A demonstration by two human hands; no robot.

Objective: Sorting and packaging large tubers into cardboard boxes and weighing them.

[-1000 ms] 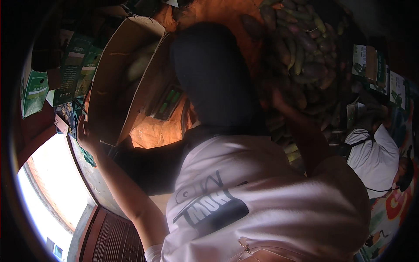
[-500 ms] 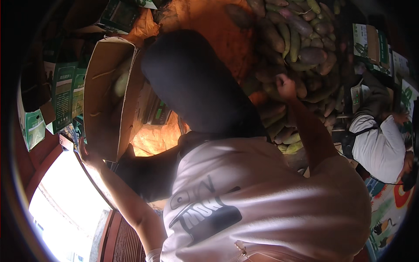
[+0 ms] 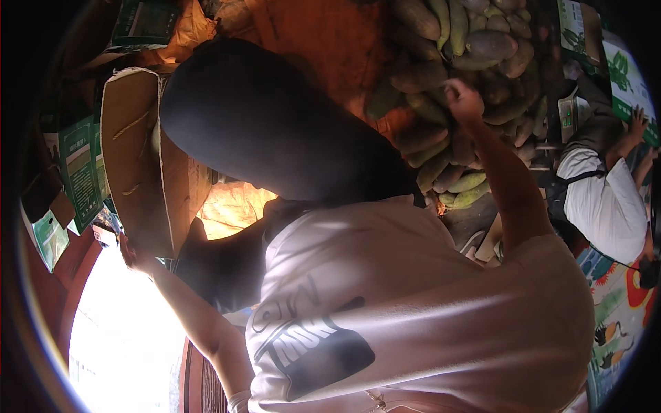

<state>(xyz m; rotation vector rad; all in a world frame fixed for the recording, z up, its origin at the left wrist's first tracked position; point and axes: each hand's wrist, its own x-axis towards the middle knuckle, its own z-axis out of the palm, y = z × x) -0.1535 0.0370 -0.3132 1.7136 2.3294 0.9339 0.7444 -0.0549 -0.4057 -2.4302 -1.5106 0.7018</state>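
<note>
My left hand [image 3: 131, 252] reaches out low on the left and grips the bottom edge of an open brown cardboard box [image 3: 131, 158] that stands tilted on its side. My right hand [image 3: 463, 100] is stretched up to a heap of long green-brown fruits [image 3: 475, 48], its fingers curled against the pile. Whether it holds a fruit is hidden. My dark cap [image 3: 275, 124] and white printed shirt [image 3: 413, 303] fill the middle of the view.
Another person in a white shirt [image 3: 602, 206] bends at the right, one hand [image 3: 637, 124] on green-printed cartons [image 3: 620, 76]. Flat green-and-white cartons [image 3: 79, 172] are stacked at the left. An orange sack [image 3: 237, 206] lies beside the box. Bright daylight glares at the lower left.
My right hand has risen from beside my head up onto the fruit heap. The box and my left hand on it have shifted left in the view.
</note>
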